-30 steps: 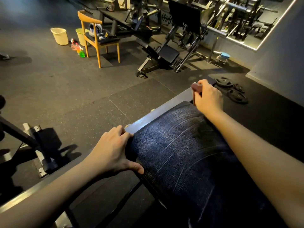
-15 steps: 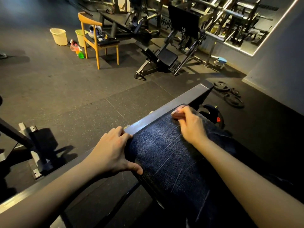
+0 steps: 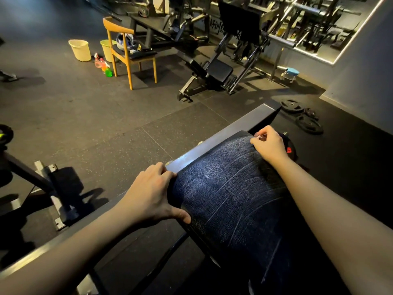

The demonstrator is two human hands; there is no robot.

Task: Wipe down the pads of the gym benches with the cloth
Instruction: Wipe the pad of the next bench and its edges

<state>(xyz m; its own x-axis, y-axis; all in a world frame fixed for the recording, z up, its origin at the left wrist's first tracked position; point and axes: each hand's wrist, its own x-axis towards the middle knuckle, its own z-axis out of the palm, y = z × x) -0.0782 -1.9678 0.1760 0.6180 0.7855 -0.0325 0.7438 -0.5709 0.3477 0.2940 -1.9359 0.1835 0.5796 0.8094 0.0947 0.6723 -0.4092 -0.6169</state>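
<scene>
- Left grip (image 3: 153, 194) clasps the pad's (image 3: 234, 199) near left edge, fingers by the rail (image 3: 212, 143), thumb round the corner.
- Right grip (image 3: 269, 145), at the pad's far end, pinches the cloth (image 3: 259, 136) with curled fingers; only a small pale scrap shows.
- The rail runs along the pad's left edge and past its far end.
- Left of the rail, open floor (image 3: 106, 116) reaches to a far chair (image 3: 129, 54) and two buckets (image 3: 79, 50).
- Plates (image 3: 302, 118) lie on the floor just beyond the rail's far tip.
- Far white lettering (image 3: 214, 26) and a red mark (image 3: 289, 150) on a black part (image 3: 285, 136) beside the right grip are too blurred to read.
- The pad's near end is cut off below.
</scene>
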